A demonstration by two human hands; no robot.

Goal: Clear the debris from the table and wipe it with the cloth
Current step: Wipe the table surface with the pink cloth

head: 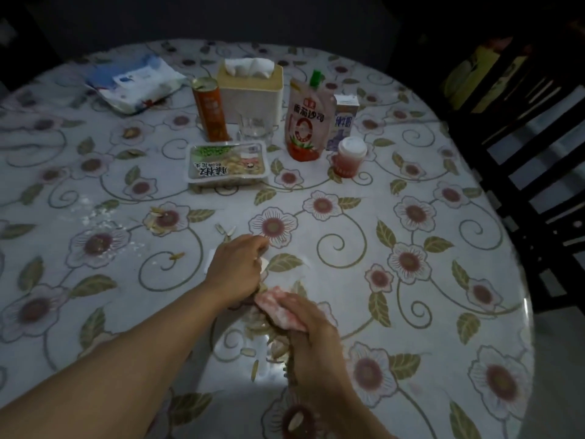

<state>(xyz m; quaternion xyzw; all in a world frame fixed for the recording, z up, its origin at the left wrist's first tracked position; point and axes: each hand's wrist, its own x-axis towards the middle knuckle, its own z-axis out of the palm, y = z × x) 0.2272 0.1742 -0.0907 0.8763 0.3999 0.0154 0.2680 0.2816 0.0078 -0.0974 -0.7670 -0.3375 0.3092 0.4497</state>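
Dimness swallows the far edge of the round desk (443, 217) and blurs much of what lies on its glossy floral cover. Debris (272, 337), pale elongated seed shells, sits heaped near the front between the two hands, partly hidden under them, with loose shells scattered to the left (158, 217) and a white powdery smear beyond those. The left hand (235, 264) lies knuckles-up with fingers curled down onto the desk near a small white scrap; whether its grip holds anything cannot be told, since the fingertips are hidden. The right hand (304, 321) has its grip closed round a crumpled pink cloth (278, 307), soft and mottled, pressed against the shell heap. Both forearms are cut off by the lower frame. Farther back stand an orange cylindrical can (212, 109), a boxy tissue holder (251, 90) with white tissue sticking out, a clear drinking glass (253, 126) that is hard to make out, a soft ketchup pouch (305, 122) with a green cap, a small carton (343, 118) half hidden behind the pouch, and a small red cup with a white lid (349, 156). A flat sealed plastic snack tray (228, 164) lies in front of the can. A blue-and-white soft pack (136, 82) rests at the back left. A dark slatted chair (522, 153) stands on the right, partly out of view.
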